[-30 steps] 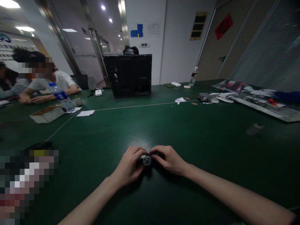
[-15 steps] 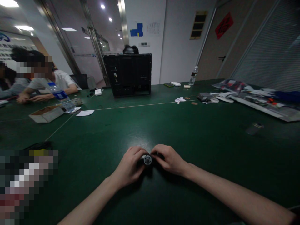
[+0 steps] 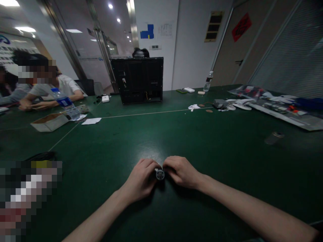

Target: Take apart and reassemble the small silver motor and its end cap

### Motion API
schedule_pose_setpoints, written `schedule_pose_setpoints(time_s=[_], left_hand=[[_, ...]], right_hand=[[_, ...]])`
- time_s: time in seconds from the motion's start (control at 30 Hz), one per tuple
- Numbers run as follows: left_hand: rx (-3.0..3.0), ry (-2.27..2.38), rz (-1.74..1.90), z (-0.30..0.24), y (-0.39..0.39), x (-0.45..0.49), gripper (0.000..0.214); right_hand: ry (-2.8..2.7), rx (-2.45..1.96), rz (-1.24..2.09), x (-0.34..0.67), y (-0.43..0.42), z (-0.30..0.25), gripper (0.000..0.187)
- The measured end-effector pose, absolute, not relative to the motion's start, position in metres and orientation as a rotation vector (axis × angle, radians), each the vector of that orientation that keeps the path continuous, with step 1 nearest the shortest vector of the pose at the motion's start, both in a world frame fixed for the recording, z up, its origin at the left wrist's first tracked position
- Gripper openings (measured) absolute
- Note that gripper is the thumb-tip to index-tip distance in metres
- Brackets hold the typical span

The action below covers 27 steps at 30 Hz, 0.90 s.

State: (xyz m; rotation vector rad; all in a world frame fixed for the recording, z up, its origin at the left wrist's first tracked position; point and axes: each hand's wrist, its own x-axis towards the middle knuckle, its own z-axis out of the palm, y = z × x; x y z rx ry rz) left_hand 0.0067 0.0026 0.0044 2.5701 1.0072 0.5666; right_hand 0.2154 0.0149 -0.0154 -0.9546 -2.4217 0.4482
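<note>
My left hand [image 3: 143, 176] is closed round a small motor [image 3: 160, 174], a grey cylinder whose round, slotted end faces me. Most of its body is hidden behind my fingers. My right hand [image 3: 180, 170] is at the motor's right side, thumb and fingers pinched together close to its rim. Whatever those fingertips grip is hidden. Both hands rest low over the green tabletop [image 3: 121, 144], almost touching each other.
A small cylinder [image 3: 274, 138] lies to the right. Behind stand a black monitor-like panel [image 3: 141, 80] and a water bottle [image 3: 208, 81]. At left are an open box [image 3: 50, 123], another bottle [image 3: 67, 104] and a seated person [image 3: 68, 85]. Bagged items [image 3: 282, 111] lie far right.
The motor has shifted slightly right and down. My right fingers have drawn closer together against it, and my left hand has moved a little with it.
</note>
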Motion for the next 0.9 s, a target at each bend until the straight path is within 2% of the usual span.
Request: schedule_pose_setpoints(time_s=[0.5, 0.9], left_hand=[[2.61, 0.985, 0.507, 0.01, 0.0, 0.0087, 0.033], [2.613, 0.968, 0.513, 0.011, -0.0006, 0.01, 0.031]], right_hand=[[-2.343, -1.08, 0.771, 0.2136, 0.0195, -0.0069, 0.006], [-2.337, -1.033, 0.814, 0.2149, 0.0215, -0.007, 0.006]])
